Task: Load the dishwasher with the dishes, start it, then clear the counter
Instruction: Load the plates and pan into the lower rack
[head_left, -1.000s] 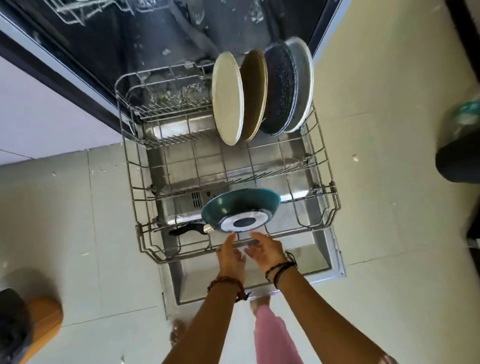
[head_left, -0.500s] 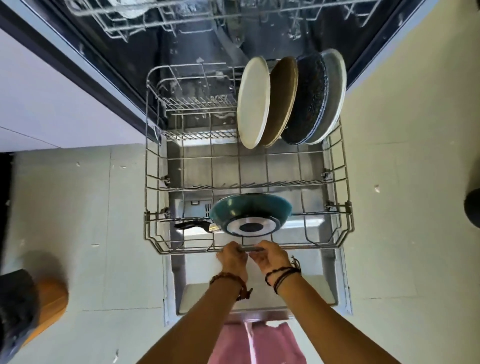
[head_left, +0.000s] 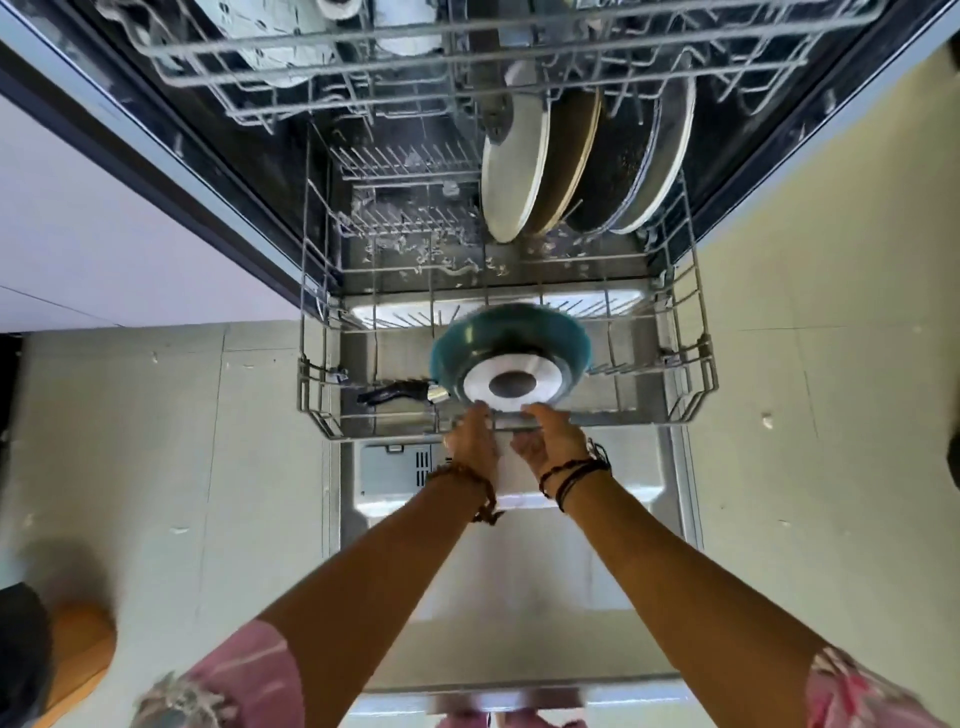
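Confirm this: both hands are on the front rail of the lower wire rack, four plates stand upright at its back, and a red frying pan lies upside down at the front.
One thing is wrong: the frying pan is teal, not red, as the head view shows. The rest holds: left hand and right hand at the lower wire rack's front rail, four plates upright at the back.
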